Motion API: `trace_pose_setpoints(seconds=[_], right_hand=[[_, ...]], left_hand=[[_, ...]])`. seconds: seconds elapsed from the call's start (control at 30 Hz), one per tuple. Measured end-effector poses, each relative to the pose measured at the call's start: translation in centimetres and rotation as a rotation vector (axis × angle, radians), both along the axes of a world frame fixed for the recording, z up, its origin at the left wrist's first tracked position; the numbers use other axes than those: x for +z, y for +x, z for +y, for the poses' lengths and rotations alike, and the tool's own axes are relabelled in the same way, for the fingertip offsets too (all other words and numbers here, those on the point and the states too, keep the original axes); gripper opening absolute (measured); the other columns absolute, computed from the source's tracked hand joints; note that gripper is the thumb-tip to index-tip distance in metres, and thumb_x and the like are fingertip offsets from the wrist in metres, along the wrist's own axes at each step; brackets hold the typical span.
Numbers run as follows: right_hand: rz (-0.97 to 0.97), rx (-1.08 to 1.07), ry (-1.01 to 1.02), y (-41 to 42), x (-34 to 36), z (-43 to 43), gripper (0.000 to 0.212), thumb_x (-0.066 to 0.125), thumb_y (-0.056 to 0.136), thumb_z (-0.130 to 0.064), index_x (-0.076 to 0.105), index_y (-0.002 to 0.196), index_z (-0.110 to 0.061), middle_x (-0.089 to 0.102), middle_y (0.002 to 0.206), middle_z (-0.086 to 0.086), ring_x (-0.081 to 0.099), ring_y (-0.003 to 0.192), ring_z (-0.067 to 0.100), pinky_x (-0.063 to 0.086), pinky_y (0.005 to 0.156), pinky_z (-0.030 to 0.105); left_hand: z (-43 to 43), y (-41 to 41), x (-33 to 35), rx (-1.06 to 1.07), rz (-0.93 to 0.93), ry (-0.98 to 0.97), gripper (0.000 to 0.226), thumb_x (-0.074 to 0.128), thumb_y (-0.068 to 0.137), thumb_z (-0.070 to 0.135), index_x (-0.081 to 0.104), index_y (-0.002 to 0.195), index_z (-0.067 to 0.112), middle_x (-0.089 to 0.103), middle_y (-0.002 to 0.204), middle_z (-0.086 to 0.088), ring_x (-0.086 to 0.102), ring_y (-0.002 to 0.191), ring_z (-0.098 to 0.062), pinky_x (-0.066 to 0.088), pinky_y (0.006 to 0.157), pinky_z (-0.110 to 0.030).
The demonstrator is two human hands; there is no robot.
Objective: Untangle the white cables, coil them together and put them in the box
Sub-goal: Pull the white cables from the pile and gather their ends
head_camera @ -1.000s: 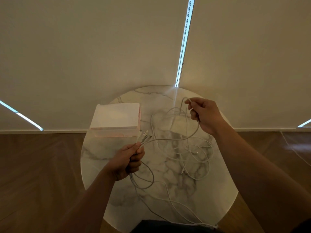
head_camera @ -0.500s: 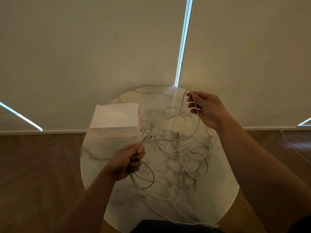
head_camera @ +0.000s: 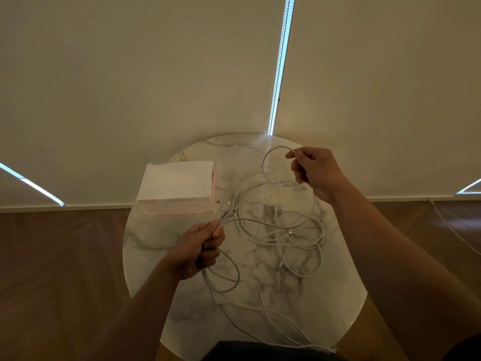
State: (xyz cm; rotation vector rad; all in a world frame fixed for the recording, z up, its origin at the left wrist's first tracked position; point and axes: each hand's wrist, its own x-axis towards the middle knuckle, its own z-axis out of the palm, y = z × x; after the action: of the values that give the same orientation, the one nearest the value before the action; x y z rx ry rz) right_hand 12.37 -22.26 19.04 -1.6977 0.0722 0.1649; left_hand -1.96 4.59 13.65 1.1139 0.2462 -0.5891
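Untangling white cables (head_camera: 286, 227) | left hand (head_camera: 197, 250) clenches the gathered plug ends (head_camera: 226, 207) beside the box (head_camera: 177, 186), far-left surface (head_camera: 156, 246) | right hand (head_camera: 316, 173) pinches one lifted end (head_camera: 291, 151) | draw it slowly clear of mid-surface loops.

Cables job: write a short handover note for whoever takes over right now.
Left hand grips several cables near their plugs, which point toward the box.
Right hand pinches one more cable end, raised above the table.
The rest lies in a loose tangle on the table, right of the box; strands trail off the near edge.
Done: several ends gathered.
Left: untangle, coil together, put in the box.
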Motion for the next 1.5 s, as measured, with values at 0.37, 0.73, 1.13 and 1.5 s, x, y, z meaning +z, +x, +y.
trace_pose_setpoints(seconds=[0.37,0.73,1.13,1.5], right_hand=[[0.053,-0.251,0.16,-3.0,-2.8,-2.3,0.025,0.036,0.103,-0.005,0.06,0.099,-0.011,0.061,0.071,0.007,0.053,0.061,0.02,0.045,0.056,0.03],[0.613,-0.526,-0.051,-8.9,-12.1,-8.6,0.022,0.044,0.099,-0.005,0.056,0.109,0.01,0.069,0.082,0.022,0.065,0.067,0.031,0.055,0.065,0.04],[-0.008,-0.068,-0.908,-9.1,-9.9,-4.0,0.023,0.056,0.083,-0.011,0.067,0.104,-0.009,0.065,0.105,0.012,0.06,0.103,0.033,0.046,0.083,0.033],[0.145,0.758,-0.534,-9.6,-6.5,3.2,0.042,0.042,0.104,-0.03,0.067,0.087,0.0,0.07,0.072,0.009,0.067,0.062,0.018,0.053,0.064,0.025]], left_hand=[[0.1,0.3,-0.2,0.017,-0.007,0.025,0.035,0.044,0.093,0.038,0.05,0.064,0.019,0.023,0.06,0.002,0.013,0.04,-0.006,0.008,0.041,-0.02],[-1.8,0.8,-0.3,0.031,-0.023,0.273,0.036,0.038,0.104,0.032,0.048,0.074,0.016,0.026,0.059,0.002,0.014,0.042,-0.007,0.009,0.043,-0.021],[-3.0,1.1,-0.2,-0.055,-0.036,0.371,0.033,0.043,0.103,0.035,0.049,0.079,0.013,0.027,0.057,0.003,0.016,0.041,-0.008,0.012,0.039,-0.017],[-1.5,1.3,-0.7,0.089,-0.089,0.556,0.04,0.04,0.105,0.032,0.065,0.096,0.003,0.076,0.096,-0.005,0.018,0.038,-0.011,0.017,0.04,-0.02]])
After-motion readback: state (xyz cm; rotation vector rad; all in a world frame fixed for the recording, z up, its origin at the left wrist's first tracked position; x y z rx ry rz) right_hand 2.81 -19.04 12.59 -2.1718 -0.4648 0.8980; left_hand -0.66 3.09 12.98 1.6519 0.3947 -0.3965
